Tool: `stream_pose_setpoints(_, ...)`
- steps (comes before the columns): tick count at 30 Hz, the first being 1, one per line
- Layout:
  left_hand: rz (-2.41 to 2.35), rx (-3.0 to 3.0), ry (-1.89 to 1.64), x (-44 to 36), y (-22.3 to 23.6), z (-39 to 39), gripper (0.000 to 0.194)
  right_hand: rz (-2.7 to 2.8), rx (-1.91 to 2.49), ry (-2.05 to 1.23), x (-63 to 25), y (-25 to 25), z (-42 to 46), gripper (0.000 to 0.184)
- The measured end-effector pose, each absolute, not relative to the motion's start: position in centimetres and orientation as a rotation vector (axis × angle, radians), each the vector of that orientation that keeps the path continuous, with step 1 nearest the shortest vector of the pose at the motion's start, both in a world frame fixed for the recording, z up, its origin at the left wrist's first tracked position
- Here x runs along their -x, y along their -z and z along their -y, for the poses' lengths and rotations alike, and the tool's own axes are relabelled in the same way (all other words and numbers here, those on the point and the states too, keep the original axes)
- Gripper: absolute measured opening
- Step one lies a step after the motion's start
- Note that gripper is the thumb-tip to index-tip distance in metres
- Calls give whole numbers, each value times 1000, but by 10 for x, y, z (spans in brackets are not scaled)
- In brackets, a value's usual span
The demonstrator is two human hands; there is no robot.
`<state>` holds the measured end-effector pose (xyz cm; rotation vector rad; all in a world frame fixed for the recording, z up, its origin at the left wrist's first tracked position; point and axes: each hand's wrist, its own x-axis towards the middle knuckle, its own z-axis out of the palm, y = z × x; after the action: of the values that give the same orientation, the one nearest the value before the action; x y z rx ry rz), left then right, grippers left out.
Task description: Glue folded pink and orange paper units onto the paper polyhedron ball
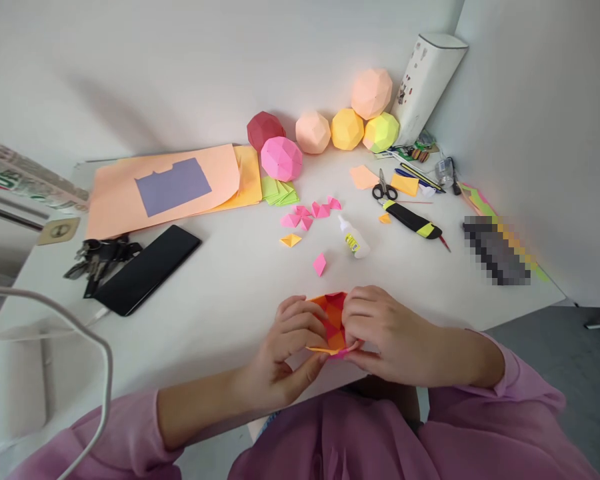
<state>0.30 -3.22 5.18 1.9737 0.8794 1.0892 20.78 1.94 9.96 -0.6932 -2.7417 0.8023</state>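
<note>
Both hands grip an orange and pink folded-paper ball (334,319), hollow and open at the top, just above the table's near edge. My left hand (291,353) curls round its left side, fingers over the rim and thumb low in front. Pinched at the right and front edge, the same paper is held by my right hand (380,327), whose fingertips are partly hidden. Beyond the hands lie a pink folded paper piece (320,265), a yellow folded piece (291,240), several joined pink pieces (305,215) and a white glue bottle (353,239).
Finished paper balls (347,129) line the wall. Scissors (384,188) and a black utility knife (411,220) lie at right, near a white box (430,83). At left are paper sheets (220,173), a phone (147,270), keys (100,260) and a white cable (107,373).
</note>
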Motion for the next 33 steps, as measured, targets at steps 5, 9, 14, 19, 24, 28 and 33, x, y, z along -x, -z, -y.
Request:
stream_pose_setpoints(5, -1031, -2106, -1187, -2, -42, 35, 17, 2728, 616, -525, -206, -94, -18, 16)
stream_pose_setpoints(9, -1008, -2127, -1246, -2, -38, 34, 24, 2727, 596, -472, -202, -91, -20, 19)
stream_pose_setpoints(14, -986, -2044, -1287, -3, -38, 32, 25, 2737, 533, -469, -200, -89, -25, 21)
stream_pose_setpoints(19, -998, -1967, -1291, -3, -35, 31, 25, 2710, 529, -432, -200, -91, -27, 20)
stream_pose_setpoints(24, -1042, -1956, -1280, -4, -35, 29, 25, 2699, 513, -416, -199, -91, -26, 18)
stream_pose_setpoints(28, -1061, -1958, -1273, -4, -37, 29, 27, 2693, 503, -434, -198, -92, -27, 19)
stream_pose_setpoints(33, -1096, -1921, -1233, -3, -39, 27, 23, 2689, 466, -440, -198, -95, -30, 17)
